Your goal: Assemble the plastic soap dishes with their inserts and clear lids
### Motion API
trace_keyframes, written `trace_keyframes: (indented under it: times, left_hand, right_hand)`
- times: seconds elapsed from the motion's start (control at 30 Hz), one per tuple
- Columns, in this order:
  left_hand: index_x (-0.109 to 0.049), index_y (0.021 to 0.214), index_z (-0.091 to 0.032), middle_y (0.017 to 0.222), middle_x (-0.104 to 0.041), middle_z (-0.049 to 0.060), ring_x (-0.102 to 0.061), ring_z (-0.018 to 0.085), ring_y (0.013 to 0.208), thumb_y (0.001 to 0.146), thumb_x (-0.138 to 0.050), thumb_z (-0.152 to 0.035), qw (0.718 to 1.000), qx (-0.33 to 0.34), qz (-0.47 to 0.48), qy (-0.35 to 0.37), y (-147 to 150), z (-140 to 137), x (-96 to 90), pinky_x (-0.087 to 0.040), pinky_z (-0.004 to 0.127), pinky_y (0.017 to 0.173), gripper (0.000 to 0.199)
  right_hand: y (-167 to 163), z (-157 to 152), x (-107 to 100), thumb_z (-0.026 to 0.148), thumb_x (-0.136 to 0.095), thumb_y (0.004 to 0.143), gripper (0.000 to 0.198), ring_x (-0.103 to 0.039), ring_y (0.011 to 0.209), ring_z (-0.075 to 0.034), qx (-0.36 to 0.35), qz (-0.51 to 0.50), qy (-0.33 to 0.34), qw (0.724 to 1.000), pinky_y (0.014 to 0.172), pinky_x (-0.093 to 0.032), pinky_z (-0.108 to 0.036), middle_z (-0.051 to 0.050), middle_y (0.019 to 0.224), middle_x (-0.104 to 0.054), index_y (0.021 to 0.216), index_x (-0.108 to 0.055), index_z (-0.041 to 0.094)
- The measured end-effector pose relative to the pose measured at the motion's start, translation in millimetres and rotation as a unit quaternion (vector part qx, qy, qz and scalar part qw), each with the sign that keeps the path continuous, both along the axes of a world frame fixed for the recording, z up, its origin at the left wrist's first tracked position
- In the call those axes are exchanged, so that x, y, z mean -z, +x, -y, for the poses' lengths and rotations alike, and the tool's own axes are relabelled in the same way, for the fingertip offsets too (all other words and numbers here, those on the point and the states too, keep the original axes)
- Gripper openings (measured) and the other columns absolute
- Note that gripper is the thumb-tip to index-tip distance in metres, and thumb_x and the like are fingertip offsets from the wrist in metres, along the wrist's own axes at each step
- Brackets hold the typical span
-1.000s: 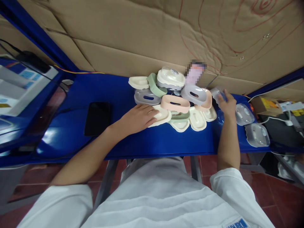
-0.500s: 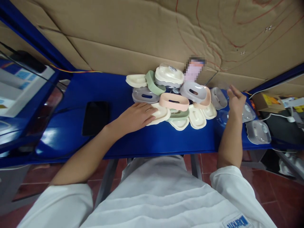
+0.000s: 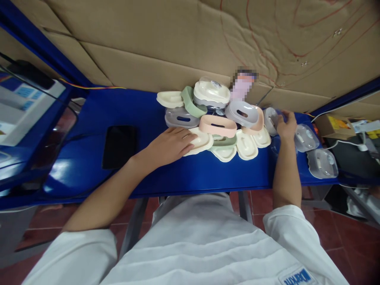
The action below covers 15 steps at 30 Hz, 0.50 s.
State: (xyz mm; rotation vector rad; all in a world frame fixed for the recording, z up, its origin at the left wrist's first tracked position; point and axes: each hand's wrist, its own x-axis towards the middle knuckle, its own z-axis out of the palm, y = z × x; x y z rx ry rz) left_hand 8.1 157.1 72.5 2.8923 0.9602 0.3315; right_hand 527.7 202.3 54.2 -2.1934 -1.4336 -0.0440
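Observation:
My left hand (image 3: 175, 144) lies with its fingers stretched over a cream soap dish tray (image 3: 202, 139) at the front left of a group of soap dish parts. Over on the right, my right hand (image 3: 287, 124) has its fingers closed at the edge of a clear lid (image 3: 276, 114), which is hard to see against the grey soap dish (image 3: 269, 122) beside it. A second clear lid (image 3: 276, 145) lies partly behind my right wrist. Between my hands are a peach soap dish ring (image 3: 218, 126), a grey soap dish (image 3: 242, 114) and several cream trays.
Lidded grey soap dishes (image 3: 323, 163) stand at the right end of the blue table (image 3: 178, 178). A black phone or tablet (image 3: 119, 146) lies at left. Behind the parts, a blurred pink item (image 3: 242, 87) leans on the cardboard wall (image 3: 142, 51). A cardboard box (image 3: 335, 126) stands far right.
My right hand has come down and left with the clear lid, from above the table to the grey soap dish. My left hand has stayed on the cream tray.

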Motion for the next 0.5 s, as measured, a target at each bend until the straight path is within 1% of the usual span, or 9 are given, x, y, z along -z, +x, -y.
trace_keyframes:
  times: [0.1,0.2,0.27,0.37,0.43,0.5]
  left_hand:
    - [-0.069,0.142,-0.016,0.141,-0.073,0.016,-0.068,0.035,0.133,0.117,-0.041,-0.034,1.000,-0.004,0.005,-0.005,0.3,0.5,-1.1,-0.053,0.051,0.113,0.041]
    - [-0.069,0.142,-0.016,0.141,-0.074,0.016,-0.068,0.035,0.133,0.117,-0.042,-0.034,1.000,-0.005,0.008,-0.009,0.6,1.0,-1.5,-0.053,0.052,0.113,0.041]
    - [-0.069,0.143,-0.015,0.140,-0.074,0.017,-0.067,0.035,0.133,0.117,-0.041,-0.032,1.000,-0.006,0.007,-0.007,0.7,1.3,-1.6,-0.053,0.052,0.113,0.042]
    - [-0.069,0.142,-0.016,0.139,-0.074,0.017,-0.068,0.035,0.132,0.117,-0.041,-0.033,1.000,-0.005,0.007,-0.002,0.7,1.4,-1.6,-0.053,0.051,0.112,0.042]
    - [-0.069,0.141,-0.016,0.138,-0.075,0.016,-0.069,0.035,0.131,0.117,-0.040,-0.034,1.000,-0.004,0.003,0.003,0.6,1.3,-1.6,-0.054,0.051,0.111,0.042]
    - [-0.069,0.141,-0.016,0.138,-0.075,0.015,-0.069,0.035,0.131,0.118,-0.039,-0.034,1.000,-0.004,0.000,0.007,0.6,1.2,-1.7,-0.054,0.050,0.111,0.042]
  right_hand:
    - [-1.0,1.9,-1.2,0.029,-0.041,0.112,0.049,-0.048,0.154,-0.021,-0.021,0.018,-0.016,0.999,0.128,-0.034,-0.036,-0.020,0.165,-0.056,0.156,-0.050,0.011]
    - [-0.4,2.5,-1.3,0.029,-0.036,0.113,0.053,-0.042,0.158,-0.022,-0.020,0.030,-0.026,0.999,0.129,-0.032,-0.039,-0.021,0.169,-0.051,0.161,-0.048,0.010]
    - [1.3,3.3,-1.8,0.026,-0.034,0.112,0.055,-0.045,0.157,-0.023,-0.008,0.033,-0.032,0.999,0.129,-0.033,-0.040,-0.022,0.169,-0.052,0.161,-0.049,0.008]
    - [3.8,5.2,-3.7,0.021,-0.040,0.107,0.058,-0.050,0.154,-0.024,0.010,0.032,-0.040,0.999,0.128,-0.035,-0.037,-0.022,0.166,-0.055,0.161,-0.051,0.004]
    - [4.0,6.3,-4.9,0.022,-0.042,0.106,0.060,-0.051,0.153,-0.025,0.019,0.032,-0.046,0.998,0.128,-0.036,-0.037,-0.022,0.166,-0.056,0.162,-0.052,0.003]
    - [3.0,7.2,-5.4,0.024,-0.042,0.107,0.060,-0.051,0.153,-0.027,0.032,0.033,-0.052,0.998,0.127,-0.036,-0.042,-0.022,0.166,-0.056,0.164,-0.051,0.006]
